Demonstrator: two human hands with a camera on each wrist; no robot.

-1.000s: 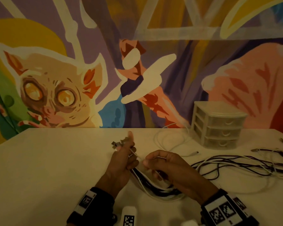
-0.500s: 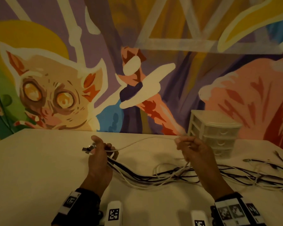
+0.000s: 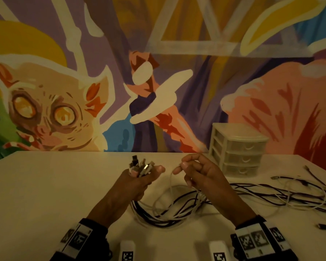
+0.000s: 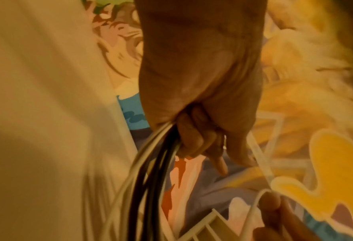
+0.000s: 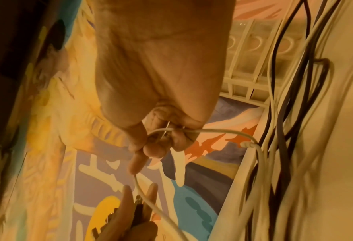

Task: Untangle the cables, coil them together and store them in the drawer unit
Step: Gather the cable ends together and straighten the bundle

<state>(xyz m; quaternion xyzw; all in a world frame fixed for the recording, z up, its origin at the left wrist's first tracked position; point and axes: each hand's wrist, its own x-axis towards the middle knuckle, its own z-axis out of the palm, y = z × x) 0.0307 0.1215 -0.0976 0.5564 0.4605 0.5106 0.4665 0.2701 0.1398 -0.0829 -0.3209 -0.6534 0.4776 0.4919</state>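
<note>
While the left hand grips the cables by their plug ends, right hand pinches one white cable. Rest trails loose across the desk, no coil yet, drawer unit closed. Maybe 1/3 done imo.

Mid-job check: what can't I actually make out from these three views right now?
- Head: drawer unit drawers are frosted, contents unreadable.
- Head: cables overlap, so count and knots are unclear; they run off the right edge.
- Head: plugs in left hand too small to type.
- Right wrist: right hand hides its grip on the white cable.
</note>
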